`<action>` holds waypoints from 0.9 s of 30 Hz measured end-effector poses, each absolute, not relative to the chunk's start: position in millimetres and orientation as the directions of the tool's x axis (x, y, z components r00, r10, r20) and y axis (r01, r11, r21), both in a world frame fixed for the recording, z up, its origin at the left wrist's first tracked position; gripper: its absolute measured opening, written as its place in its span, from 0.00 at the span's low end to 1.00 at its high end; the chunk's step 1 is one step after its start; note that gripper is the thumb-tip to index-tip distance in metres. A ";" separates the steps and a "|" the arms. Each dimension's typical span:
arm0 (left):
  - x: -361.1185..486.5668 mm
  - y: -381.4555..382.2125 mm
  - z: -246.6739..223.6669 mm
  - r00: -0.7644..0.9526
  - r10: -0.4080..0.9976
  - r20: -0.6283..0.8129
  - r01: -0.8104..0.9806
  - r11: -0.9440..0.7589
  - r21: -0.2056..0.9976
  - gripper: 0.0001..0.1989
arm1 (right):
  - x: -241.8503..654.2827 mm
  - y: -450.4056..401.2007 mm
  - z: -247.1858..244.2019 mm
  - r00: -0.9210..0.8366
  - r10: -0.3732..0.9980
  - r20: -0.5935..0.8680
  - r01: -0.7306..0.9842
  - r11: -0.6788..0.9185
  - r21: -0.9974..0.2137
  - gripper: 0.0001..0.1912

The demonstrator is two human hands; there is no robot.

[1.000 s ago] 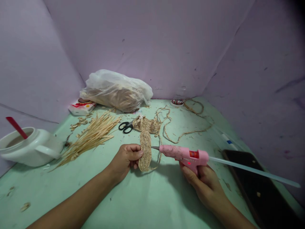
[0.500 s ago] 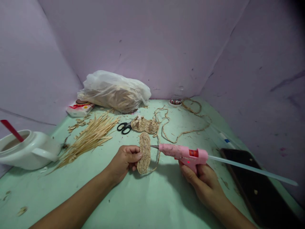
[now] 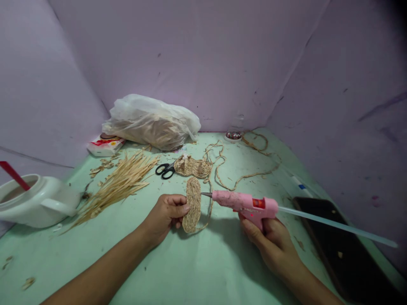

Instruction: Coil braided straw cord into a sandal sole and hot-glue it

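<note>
My left hand (image 3: 170, 214) pinches the left edge of a long oval sole-shaped piece of coiled, braided straw cord (image 3: 192, 205), held upright above the table. A loose tail of the cord (image 3: 211, 207) runs from its lower end up along its right side. In my right hand (image 3: 270, 241) is a pink hot glue gun (image 3: 238, 200), its fingers wrapped round the handle. The metal nozzle (image 3: 206, 195) points left, at or close beside the right edge of the coiled piece. A long clear glue stick (image 3: 333, 225) sticks out of the gun's back, and a small red light glows on its side.
Behind the hands lie another coiled straw piece (image 3: 193, 167), black-handled scissors (image 3: 165, 170) and loose braid (image 3: 248, 180). Dry straw strands (image 3: 124, 178) and a white pot (image 3: 41, 199) are left. A plastic bag (image 3: 152, 123) stands at the back, a dark phone (image 3: 337, 245) right.
</note>
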State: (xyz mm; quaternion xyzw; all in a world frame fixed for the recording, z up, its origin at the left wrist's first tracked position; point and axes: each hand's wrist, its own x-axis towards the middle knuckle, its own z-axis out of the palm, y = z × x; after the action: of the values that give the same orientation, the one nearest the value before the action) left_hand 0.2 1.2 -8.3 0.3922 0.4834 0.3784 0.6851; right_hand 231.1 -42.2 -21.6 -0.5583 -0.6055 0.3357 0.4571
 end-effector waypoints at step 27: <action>-6.0 3.4 -9.0 0.424 0.824 -0.377 -0.111 0.460 0.881 0.19 | 231.8 -41.1 -15.4 0.035 0.987 0.159 0.308 0.141 -0.941 0.17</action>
State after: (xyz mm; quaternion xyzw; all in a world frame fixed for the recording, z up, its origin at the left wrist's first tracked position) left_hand -6.0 3.4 -9.0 0.4114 0.4329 0.3172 0.7367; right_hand 231.8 -41.1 -15.4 -0.5462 -0.5926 0.3624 0.4682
